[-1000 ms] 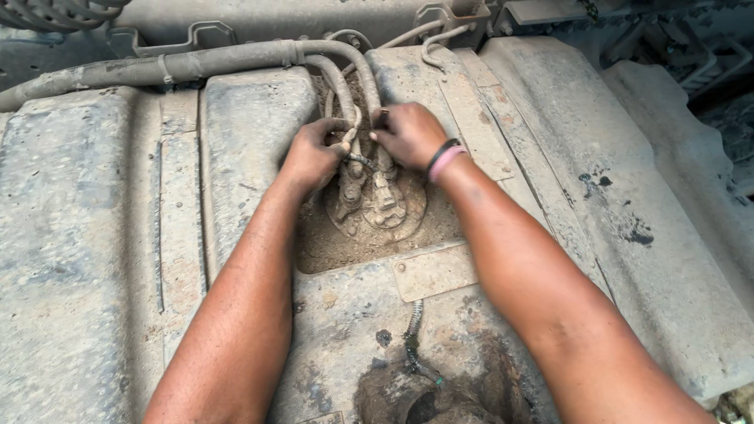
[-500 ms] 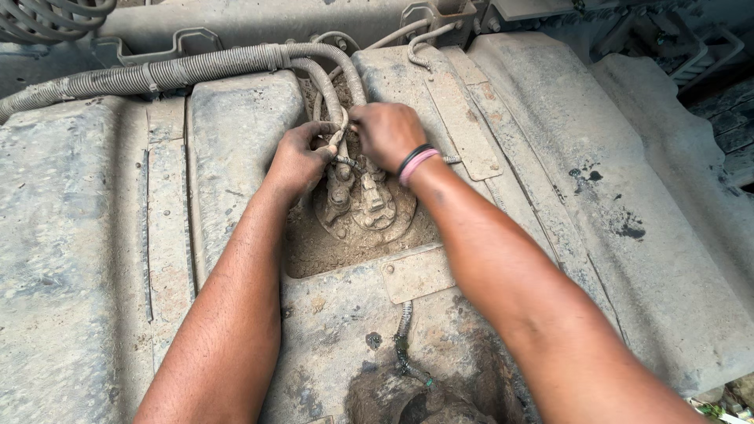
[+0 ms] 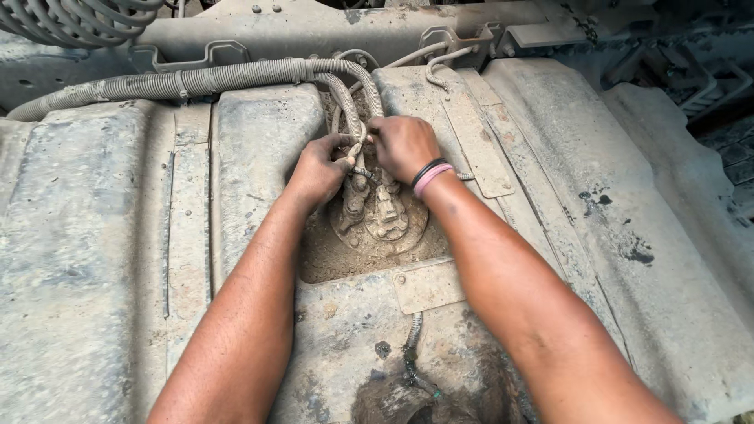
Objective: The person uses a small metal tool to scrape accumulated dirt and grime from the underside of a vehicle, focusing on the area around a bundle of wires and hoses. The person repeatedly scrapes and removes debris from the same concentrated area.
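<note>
Soft, even daylight, faint shadows, no glare; sharp throughout, slight bending at edges.

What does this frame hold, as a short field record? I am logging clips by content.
setting: dusty grey tank top with a round fitting in a dirt-filled recess
left hand: fingers on the thin hoses above the fitting
right hand: closed around the same hoses, black and pink bands on the wrist
corrugated hose: runs along the tank's far edge
metal plate: near side of the recess
</note>
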